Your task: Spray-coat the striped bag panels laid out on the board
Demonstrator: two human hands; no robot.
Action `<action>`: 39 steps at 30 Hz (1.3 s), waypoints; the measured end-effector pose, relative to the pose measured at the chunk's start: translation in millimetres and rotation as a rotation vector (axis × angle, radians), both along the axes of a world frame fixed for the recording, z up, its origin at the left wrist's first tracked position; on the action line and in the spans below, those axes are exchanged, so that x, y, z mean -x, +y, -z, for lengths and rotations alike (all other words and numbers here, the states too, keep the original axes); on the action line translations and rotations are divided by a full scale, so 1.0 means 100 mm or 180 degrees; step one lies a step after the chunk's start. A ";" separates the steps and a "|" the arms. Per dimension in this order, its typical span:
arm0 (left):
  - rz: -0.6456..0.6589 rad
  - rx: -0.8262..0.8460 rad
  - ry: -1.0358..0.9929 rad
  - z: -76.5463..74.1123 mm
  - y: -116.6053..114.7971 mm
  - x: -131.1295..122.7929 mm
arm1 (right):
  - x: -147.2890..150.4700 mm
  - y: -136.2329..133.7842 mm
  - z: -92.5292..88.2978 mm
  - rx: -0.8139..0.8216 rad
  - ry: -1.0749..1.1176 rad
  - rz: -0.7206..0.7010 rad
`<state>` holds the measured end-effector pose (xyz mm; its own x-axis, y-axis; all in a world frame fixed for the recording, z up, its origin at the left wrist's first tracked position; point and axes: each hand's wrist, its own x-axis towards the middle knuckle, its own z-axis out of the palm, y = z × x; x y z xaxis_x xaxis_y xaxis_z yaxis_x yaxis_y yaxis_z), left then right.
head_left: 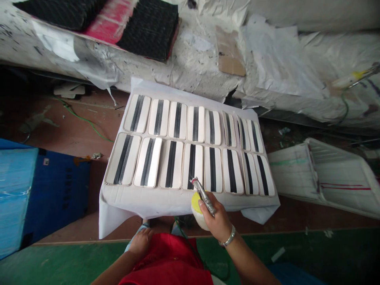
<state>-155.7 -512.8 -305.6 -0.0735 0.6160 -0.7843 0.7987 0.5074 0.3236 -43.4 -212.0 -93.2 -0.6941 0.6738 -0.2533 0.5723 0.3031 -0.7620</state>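
Note:
My right hand (218,217) is wrapped round a metal spray gun (204,196), whose white cup with a yellow lid (196,202) hangs beside my fingers. The nozzle points away from me, over the near row of flat white pieces (189,168). Each piece has rounded corners and a dark band down its middle. Behind them lies a second row of similar pieces (196,124). Both rows rest on a board covered with white sheeting (130,200). Close to my body, my left hand (141,240) lies on my leg, fingers stretched out and holding nothing.
A blue box (56,194) stands at the left, and a white plastic crate (297,170) at the right. Along the back runs a sheet-covered bench (202,51) carrying stacked black pieces (150,29). Another spray gun (363,74) is at the far right. A green hose (86,122) trails at left.

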 end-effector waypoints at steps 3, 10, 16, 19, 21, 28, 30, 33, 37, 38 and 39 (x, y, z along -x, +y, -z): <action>-0.0040 0.0130 0.0084 0.00 -0.01 0.02 | 0.04 0.09 0.00 -0.0062 0.0065 0.0015; 0.0023 0.0325 -0.0041 -0.08 0.08 0.03 | -0.04 0.09 0.02 0.0222 -0.0350 -0.0164; -0.0006 0.0410 -0.0127 -0.13 0.12 0.07 | -0.16 -0.10 0.01 0.0414 -0.0595 -0.0263; -0.0032 0.0439 -0.0123 -0.11 0.08 0.09 | -0.17 -0.13 0.01 0.0463 -0.0551 -0.0204; -0.0051 0.0466 -0.0103 -0.08 0.02 0.10 | -0.14 -0.10 0.01 0.0410 -0.0437 -0.0118; 0.0011 0.0574 0.0142 0.09 -0.14 0.09 | 0.10 0.16 0.05 0.0075 0.0126 0.0108; -0.0031 0.0601 0.0172 0.09 -0.15 0.09 | 0.17 0.23 0.05 0.0074 0.0154 0.0159; -0.0072 0.0675 0.0147 0.07 -0.12 0.12 | 0.25 0.32 0.05 0.0090 0.0182 0.0212; -0.0150 0.0670 0.0155 0.04 -0.08 0.15 | 0.31 0.40 0.07 -0.0023 0.0266 0.0205; -0.0177 0.0668 0.0158 0.04 -0.07 0.15 | 0.33 0.41 0.08 -0.0057 0.0282 0.0213; -0.0197 0.0669 0.0153 0.03 -0.07 0.15 | 0.34 0.43 0.10 -0.0094 0.0301 0.0219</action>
